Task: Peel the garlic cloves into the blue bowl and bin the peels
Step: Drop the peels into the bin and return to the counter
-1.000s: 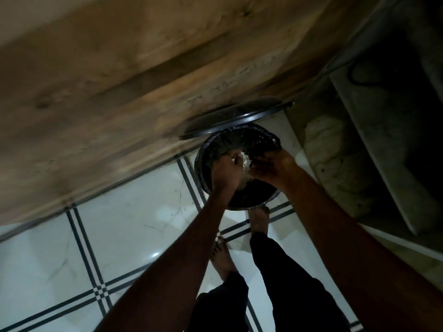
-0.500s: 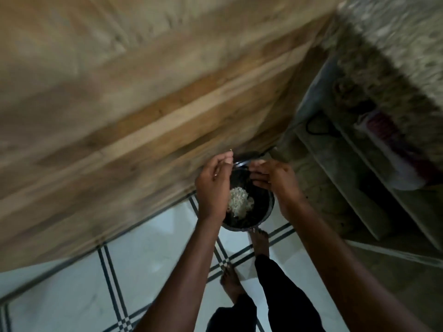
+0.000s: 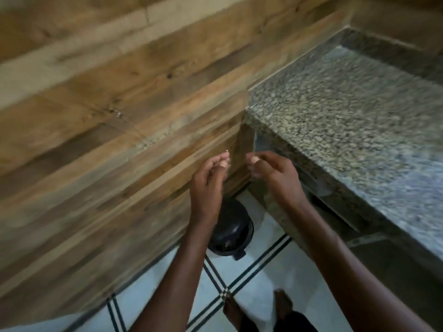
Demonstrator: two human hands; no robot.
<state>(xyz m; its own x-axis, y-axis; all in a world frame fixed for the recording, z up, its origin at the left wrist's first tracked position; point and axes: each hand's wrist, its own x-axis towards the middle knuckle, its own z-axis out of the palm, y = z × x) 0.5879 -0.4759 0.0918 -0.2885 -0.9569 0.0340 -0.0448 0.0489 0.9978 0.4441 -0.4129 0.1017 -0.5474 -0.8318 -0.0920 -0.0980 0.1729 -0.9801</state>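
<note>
1. Your bare feet (image 3: 282, 305) stand on the white, dark-lined tile floor (image 3: 268, 274).
2. The round black pedal bin (image 3: 229, 232) sits closed below your hands, so any peels inside are hidden.
3. Your left hand (image 3: 208, 178) and right hand (image 3: 278, 173) hang loosely curled and hold nothing I can make out.
4. Peels would likely be light and clingy; pinch them gently.
5. The speckled granite counter (image 3: 347, 121) lies beyond; no blue bowl shows.

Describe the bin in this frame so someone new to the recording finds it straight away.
Start at the speckled granite counter on the right and follow its near corner down to the white tiled floor. There, against the wood-look wall, stands the pedal bin: small, round, black, lid closed, partly hidden behind the left forearm.
</note>
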